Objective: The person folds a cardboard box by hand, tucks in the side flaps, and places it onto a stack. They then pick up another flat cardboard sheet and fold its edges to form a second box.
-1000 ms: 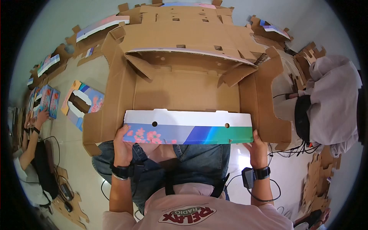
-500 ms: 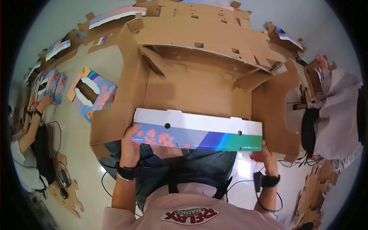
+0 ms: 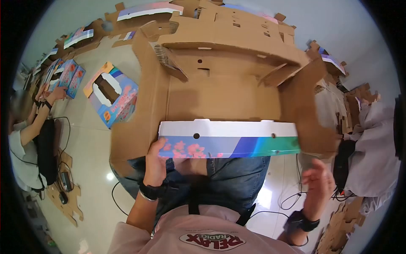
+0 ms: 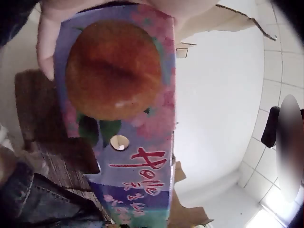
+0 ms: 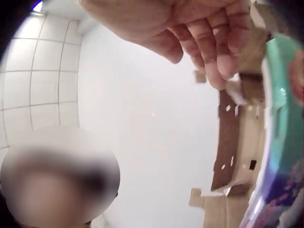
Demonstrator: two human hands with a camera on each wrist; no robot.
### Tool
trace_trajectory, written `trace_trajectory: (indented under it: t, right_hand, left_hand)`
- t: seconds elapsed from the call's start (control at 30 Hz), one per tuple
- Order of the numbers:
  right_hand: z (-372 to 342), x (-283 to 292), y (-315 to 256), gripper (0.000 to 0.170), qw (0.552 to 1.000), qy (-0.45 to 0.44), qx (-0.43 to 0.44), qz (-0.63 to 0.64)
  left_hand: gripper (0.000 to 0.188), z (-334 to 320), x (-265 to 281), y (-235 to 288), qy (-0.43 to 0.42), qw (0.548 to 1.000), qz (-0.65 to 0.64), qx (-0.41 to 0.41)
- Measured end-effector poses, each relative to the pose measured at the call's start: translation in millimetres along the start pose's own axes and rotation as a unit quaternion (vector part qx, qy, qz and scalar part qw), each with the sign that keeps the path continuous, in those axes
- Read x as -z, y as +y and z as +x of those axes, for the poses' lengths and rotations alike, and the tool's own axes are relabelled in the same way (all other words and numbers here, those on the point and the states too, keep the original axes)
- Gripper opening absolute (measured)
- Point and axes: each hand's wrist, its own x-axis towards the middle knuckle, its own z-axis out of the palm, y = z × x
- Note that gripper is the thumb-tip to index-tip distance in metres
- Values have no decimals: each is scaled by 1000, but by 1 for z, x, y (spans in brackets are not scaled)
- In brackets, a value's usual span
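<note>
A big brown cardboard box [image 3: 224, 95] lies over the person's lap in the head view, its near wall a printed panel [image 3: 228, 146] with a white top strip, pink flowers and blue-green bands. At that panel's left end the left hand [image 3: 155, 167] grips the edge, thumb on top. In the left wrist view its fingers curl at the printed face [image 4: 152, 118], which shows a bun picture and lettering. Off the panel's right end, the right hand [image 3: 319, 186] holds nothing, fingers loosely bent; the right wrist view shows the same hand [image 5: 190, 28] beside the green end [image 5: 282, 90].
A printed carton [image 3: 113, 95] lies on the floor at the left. Beyond it another person's hand [image 3: 58, 94] touches similar cartons. Flat cardboard [image 3: 241, 29] stretches behind the box. A person in a light top [image 3: 374, 148] is at the right; cables [image 3: 292, 199] lie on the floor.
The right hand has let go of the panel's right end and moved away to the right and down. The left hand keeps its grip. The box appears farther right in the head view.
</note>
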Motion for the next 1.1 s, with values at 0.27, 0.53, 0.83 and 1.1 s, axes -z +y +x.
trace_trajectory:
  t: [0.27, 0.53, 0.83, 1.1]
  right_hand:
    - [98, -140, -24, 67, 780, -371, 322, -388]
    - [285, -195, 82, 82, 713, -208, 126, -658]
    - [292, -197, 101, 83, 739, -200, 43, -642]
    - [201, -150, 66, 78, 819, -458, 112, -328]
  left_hand:
    - [33, -17, 1, -13, -13, 997, 81, -5]
    - [28, -19, 13, -20, -17, 996, 86, 5]
    - [28, -14, 16, -27, -9, 997, 80, 9]
    - [35, -11, 17, -20, -21, 992, 127, 18]
